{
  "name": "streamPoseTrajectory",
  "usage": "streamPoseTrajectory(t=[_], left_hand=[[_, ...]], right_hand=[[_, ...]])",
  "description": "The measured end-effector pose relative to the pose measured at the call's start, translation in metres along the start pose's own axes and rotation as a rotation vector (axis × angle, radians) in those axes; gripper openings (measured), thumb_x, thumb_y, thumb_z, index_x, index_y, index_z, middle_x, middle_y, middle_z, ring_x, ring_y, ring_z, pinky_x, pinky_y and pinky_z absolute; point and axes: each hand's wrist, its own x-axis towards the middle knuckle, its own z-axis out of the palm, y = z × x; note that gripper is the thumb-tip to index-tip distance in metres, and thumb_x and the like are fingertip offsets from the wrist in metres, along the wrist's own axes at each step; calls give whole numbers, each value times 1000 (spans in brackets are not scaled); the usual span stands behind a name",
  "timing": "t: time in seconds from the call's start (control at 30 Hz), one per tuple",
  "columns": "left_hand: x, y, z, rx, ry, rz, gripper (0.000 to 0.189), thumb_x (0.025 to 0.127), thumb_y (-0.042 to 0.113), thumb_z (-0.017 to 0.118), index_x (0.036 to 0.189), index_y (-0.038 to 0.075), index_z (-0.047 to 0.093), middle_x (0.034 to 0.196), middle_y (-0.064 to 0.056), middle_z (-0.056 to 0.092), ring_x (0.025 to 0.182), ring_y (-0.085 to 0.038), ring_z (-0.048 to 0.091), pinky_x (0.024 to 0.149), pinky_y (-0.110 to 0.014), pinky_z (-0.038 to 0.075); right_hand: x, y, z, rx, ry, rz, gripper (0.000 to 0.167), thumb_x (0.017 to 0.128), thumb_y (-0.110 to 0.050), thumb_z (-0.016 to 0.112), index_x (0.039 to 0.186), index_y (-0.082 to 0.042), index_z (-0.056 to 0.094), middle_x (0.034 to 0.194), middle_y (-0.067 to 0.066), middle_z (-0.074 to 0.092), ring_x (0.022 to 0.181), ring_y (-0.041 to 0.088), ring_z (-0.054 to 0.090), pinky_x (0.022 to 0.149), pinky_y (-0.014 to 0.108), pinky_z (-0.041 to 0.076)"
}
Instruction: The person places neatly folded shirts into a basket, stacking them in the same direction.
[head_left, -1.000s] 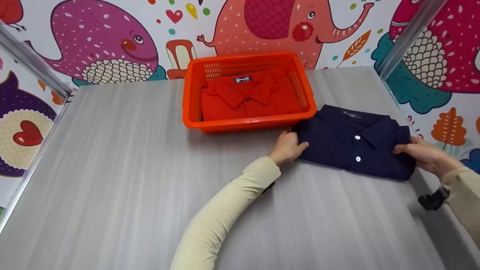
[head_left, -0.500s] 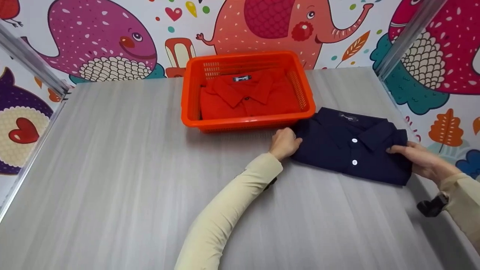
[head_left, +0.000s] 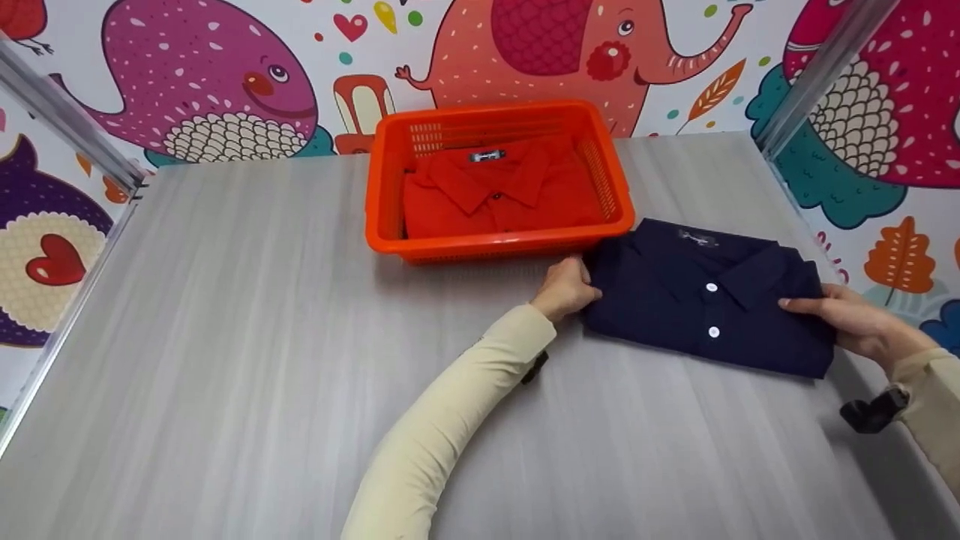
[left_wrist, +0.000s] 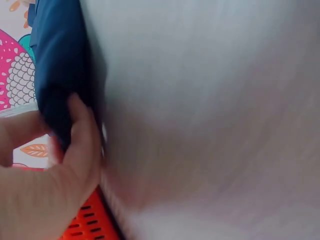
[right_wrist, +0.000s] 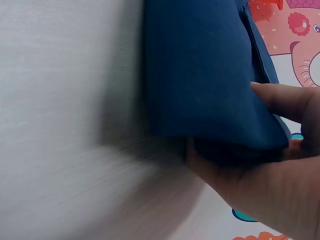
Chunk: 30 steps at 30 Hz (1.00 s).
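Observation:
A folded navy shirt [head_left: 675,315] with white buttons lies to the right of an orange basket [head_left: 495,244], collar toward the back wall. My left hand [head_left: 565,289] pinches its left edge, close to the basket's front right corner; in the left wrist view the thumb and fingers grip the navy cloth [left_wrist: 60,60]. At the opposite edge my right hand [head_left: 862,322] holds the shirt, thumb on top and fingers underneath, as the right wrist view shows around the cloth [right_wrist: 200,75]. Inside the basket rests a folded red shirt [head_left: 502,195].
The basket stands on a grey wood-grain table [head_left: 262,337] near the back wall [head_left: 360,45], which carries animal drawings. Metal posts [head_left: 817,75] rise at the back corners. A dark wrist device [head_left: 874,411] sits below the right sleeve.
The navy shirt has shifted slightly toward the front of the table, with both hands moving along with it. The basket and red shirt stay in place.

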Motion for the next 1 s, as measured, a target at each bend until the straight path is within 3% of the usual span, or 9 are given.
streamPoseTrajectory(t=[0.1, 0.2, 0.33, 0.47, 0.53, 0.6, 0.73, 0.87, 1.0], left_hand=[[-2, 2, -2, -147, -45, -76, 36, 78, 1, 77, 107, 1, 55, 106, -14, 60, 84, -24, 58, 69, -30, 52], [-6, 5, -4, -264, -110, -138, 62, 79, -3, 74, 132, 0, 42, 124, -19, 53, 70, -23, 59, 66, -40, 56], [-9, 5, -7, -304, -208, -173, 50, 81, -4, 71, 124, -2, 45, 109, -15, 54, 53, -19, 51, 68, -42, 56], [-11, 2, -9, -325, -268, -188, 35, 82, -6, 69, 108, -2, 46, 95, -10, 50, 55, -18, 50, 66, -41, 54], [-12, 1, -11, -338, -288, -183, 40, 81, -7, 68, 114, -4, 45, 104, -13, 52, 62, -21, 54, 65, -41, 54], [-13, -1, -12, -350, -317, -176, 55, 81, -9, 67, 128, -4, 41, 121, -17, 51, 75, -25, 59, 66, -41, 55], [-16, -5, -12, -353, -387, -164, 78, 80, -10, 66, 145, 6, 27, 147, -19, 35, 103, -30, 58, 68, -42, 56], [-23, -7, -13, -344, -438, -141, 83, 80, -11, 65, 147, 11, 20, 153, -15, 24, 110, -30, 53, 69, -42, 55], [-31, -11, -18, -353, -454, -119, 83, 78, -12, 64, 145, 11, 19, 151, -15, 24, 106, -28, 53, 66, -37, 54]], right_hand=[[-2, 2, -1, 4, 0, -17, 81, 99, -22, 54, 147, 13, -2, 103, -23, 52, 95, -2, 52, 82, 20, 48], [-3, 5, -3, -19, -13, -11, 83, 99, -22, 55, 147, 13, -3, 115, -13, 53, 96, -5, 51, 83, 20, 47], [-7, 9, -4, -48, -44, 2, 87, 98, -22, 56, 146, 13, -7, 139, 11, 38, 98, -8, 48, 86, 20, 46], [-10, 13, -3, -56, -68, 6, 84, 97, -20, 57, 146, 13, -3, 127, -2, 47, 100, -5, 51, 85, 21, 46], [-11, 14, -1, -70, -71, 5, 84, 97, -20, 58, 146, 13, -1, 124, -4, 49, 101, -1, 52, 86, 23, 47], [-11, 16, 2, -99, -74, 3, 87, 96, -21, 59, 146, 13, -4, 133, 11, 46, 102, 0, 51, 88, 26, 47], [-13, 17, 7, -158, -70, -14, 93, 96, -23, 60, 147, 10, -11, 149, 34, 17, 106, 2, 46, 91, 31, 45], [-17, 18, 10, -168, -65, -43, 87, 96, -21, 58, 147, 8, -6, 144, 30, 27, 105, 4, 47, 89, 28, 44], [-21, 17, 15, -135, -69, -75, 79, 97, -18, 56, 146, 7, -1, 132, 7, 41, 104, 2, 49, 84, 24, 45]])
